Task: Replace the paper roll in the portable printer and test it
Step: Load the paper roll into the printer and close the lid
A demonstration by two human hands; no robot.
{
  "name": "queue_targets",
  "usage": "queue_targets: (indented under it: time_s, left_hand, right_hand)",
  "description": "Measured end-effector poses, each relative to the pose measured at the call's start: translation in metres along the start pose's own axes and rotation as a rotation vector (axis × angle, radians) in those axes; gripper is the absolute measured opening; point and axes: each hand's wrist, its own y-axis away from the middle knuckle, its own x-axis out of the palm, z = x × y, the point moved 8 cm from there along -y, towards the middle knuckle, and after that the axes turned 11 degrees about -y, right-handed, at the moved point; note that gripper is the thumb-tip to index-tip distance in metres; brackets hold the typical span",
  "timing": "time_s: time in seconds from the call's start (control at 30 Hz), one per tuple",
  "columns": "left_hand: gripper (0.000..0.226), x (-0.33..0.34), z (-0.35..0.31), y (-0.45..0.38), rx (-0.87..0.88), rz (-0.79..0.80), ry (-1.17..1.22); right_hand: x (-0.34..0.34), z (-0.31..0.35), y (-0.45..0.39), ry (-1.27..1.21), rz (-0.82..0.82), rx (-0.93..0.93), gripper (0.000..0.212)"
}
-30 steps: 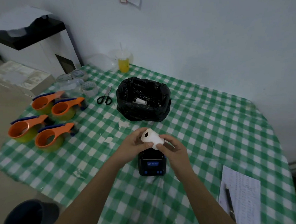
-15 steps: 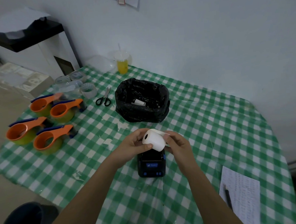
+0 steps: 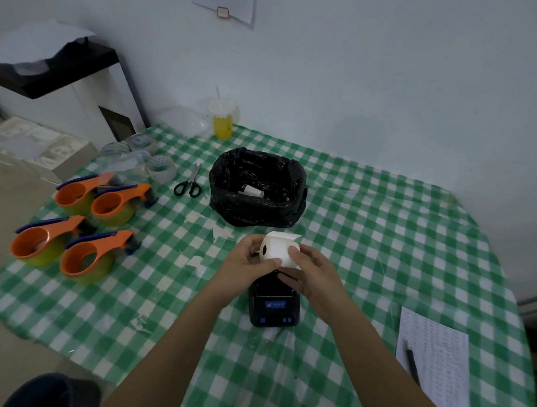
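my right hand (image 3: 314,274) covers the far right part of the portable printer (image 3: 273,305), so i cannot tell how its paper bay stands. my left hand (image 3: 248,262) hides the near side of the paper roll (image 3: 279,249). the label on the printer's blue panel is too small to read. the printed sheet (image 3: 437,368) at my right is cut by the bottom edge and its lines are too fine to make out. the dark round bin (image 3: 38,402) is cut off at the lower left corner. the small white thing (image 3: 252,190) inside the black bag (image 3: 257,188) is mostly buried. the paper on the wall (image 3: 225,3) runs off the top edge.
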Motion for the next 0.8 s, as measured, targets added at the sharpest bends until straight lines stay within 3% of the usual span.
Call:
queue_targets:
  time_s: [0.1,0.3,0.43,0.67,0.8]
  left_hand:
    - [0.041,0.000,-0.004,0.000,-0.008,0.014,-0.091]
    - [0.034,-0.001,-0.013,-0.004,-0.037,0.047,-0.078]
    - [0.040,0.007,-0.011,-0.006,-0.075,0.066,0.010]
    - [0.043,0.008,-0.006,-0.006,-0.138,0.101,-0.032]
    - [0.030,0.013,-0.005,-0.009,-0.108,0.118,0.023]
  right_hand:
    - [0.004,0.006,-0.003,-0.047,0.023,-0.013,0.026]
    - [0.014,0.024,-0.002,0.162,0.034,-0.191,0.026]
    - [0.012,0.015,0.000,-0.071,0.013,-0.140,0.033]
    - [0.012,0.024,-0.002,0.161,0.066,-0.127,0.032]
    - [0.009,0.023,-0.003,0.141,0.061,-0.128,0.034]
